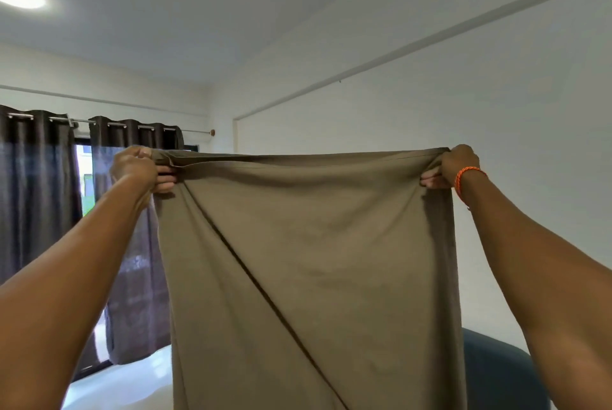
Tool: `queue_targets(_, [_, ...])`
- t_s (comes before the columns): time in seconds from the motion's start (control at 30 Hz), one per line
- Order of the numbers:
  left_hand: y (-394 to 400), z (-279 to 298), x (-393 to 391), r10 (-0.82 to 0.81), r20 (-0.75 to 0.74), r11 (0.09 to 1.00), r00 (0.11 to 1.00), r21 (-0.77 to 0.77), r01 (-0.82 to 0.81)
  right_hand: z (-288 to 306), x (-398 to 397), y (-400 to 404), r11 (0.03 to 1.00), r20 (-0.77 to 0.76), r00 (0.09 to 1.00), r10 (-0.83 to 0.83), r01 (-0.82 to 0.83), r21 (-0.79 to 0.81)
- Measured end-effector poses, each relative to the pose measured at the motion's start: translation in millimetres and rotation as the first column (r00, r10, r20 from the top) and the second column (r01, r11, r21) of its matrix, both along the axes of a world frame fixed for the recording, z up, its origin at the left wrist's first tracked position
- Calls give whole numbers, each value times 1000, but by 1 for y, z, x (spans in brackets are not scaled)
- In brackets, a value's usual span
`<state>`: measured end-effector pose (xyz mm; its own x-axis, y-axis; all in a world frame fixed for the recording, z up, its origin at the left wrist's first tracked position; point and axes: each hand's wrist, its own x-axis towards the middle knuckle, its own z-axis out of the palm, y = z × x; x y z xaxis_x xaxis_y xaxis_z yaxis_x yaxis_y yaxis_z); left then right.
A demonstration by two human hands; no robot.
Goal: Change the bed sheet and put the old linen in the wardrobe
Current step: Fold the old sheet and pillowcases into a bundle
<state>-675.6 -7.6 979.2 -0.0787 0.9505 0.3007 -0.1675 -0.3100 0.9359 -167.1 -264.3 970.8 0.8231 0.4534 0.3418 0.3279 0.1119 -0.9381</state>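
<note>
Bed sheet: olive-brown matte cloth, frame centre, hanging flat with one diagonal fold. Top corners clenched by left hand and right hand; lower edge apparently out of frame.

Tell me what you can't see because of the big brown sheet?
Head view, the only one:
- Sheet: its lower end runs off the bottom edge.
- Bed: mostly behind the sheet and right arm.
- Curtains: right part behind the left hand and sheet.
- Right hand: fingertips partly folded into cloth.
- Wardrobe: not in view.
</note>
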Motion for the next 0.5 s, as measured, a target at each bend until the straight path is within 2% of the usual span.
queue_targets(0.03, [-2,5,8,40,37,999,998,34,-41,8,4,2,990,-153,982,112,-97,101])
queue_targets(0.07, [-5,12,16,63,86,996,994,60,-69,16,9,3,974,-214,960,179,-142,178])
queue_targets(0.13, [-6,28,25,18,183,995,983,97,-37,27,22,11,941,-156,963,219,-166,296])
queue_targets(0.2, [-2,48,36,-136,256,988,957,111,111,38,41,19,877,-117,937,330,-259,404])
queue_targets(0.3, [7,75,51,-264,259,963,929,118,241,64,61,28,743,-94,853,513,-387,546])
queue_targets(0.5, [-5,121,88,-374,303,922,876,227,315,130,98,63,515,-72,737,672,-395,761])
